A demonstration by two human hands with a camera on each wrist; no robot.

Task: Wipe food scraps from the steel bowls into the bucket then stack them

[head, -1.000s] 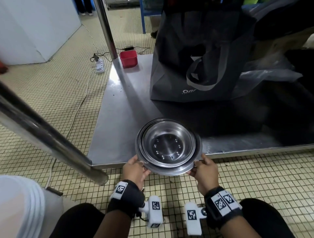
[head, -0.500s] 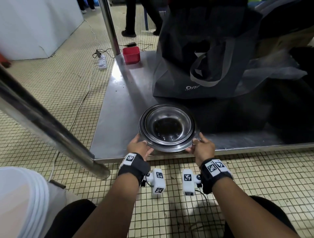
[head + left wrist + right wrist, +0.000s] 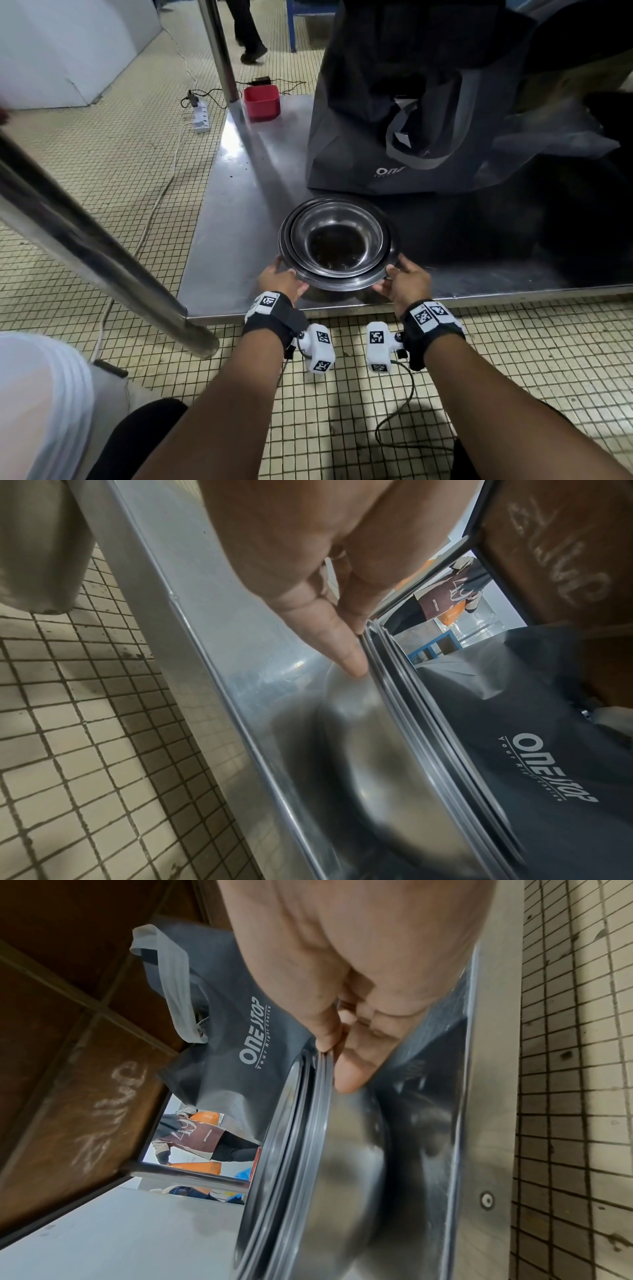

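**Nested steel bowls held at the shelf's front edge, two-handed**

With both forearms reaching forward over the tiled floor [image 3: 144, 164], each hand grasps the stack of steel bowls [image 3: 337, 245] at its near rim. Landmark for all positions: the stack.

- Left hand [image 3: 281, 281]: at the stack's near-left rim. In the left wrist view a finger [image 3: 339, 647] lies along the outer wall just under the stacked rims; the thumb's position cannot be made out.
- Right hand [image 3: 404, 282]: at the stack's near-right rim. In the right wrist view the thumb presses the rim edge and a finger [image 3: 352, 1069] sits under it, pinching the rims.
- Stack: several bowls nested, open side up, over the front part of a low steel shelf [image 3: 233, 219]. Whether the base touches the shelf cannot be told; both wrist views are blurred there.
- Innermost bowl: dark bottom with small specks.
- Just behind the stack: a dark grey carrier bag [image 3: 404, 113] printed "ONE STOP", standing on the shelf.
- Far behind and left of the stack: a small red tub [image 3: 262, 102] at the shelf's back corner, beside an upright steel post [image 3: 219, 51].
- Farther left of that, on the floor: a white power strip [image 3: 201, 116] with cables.
- Near left of the stack: a slanting steel leg [image 3: 102, 253].
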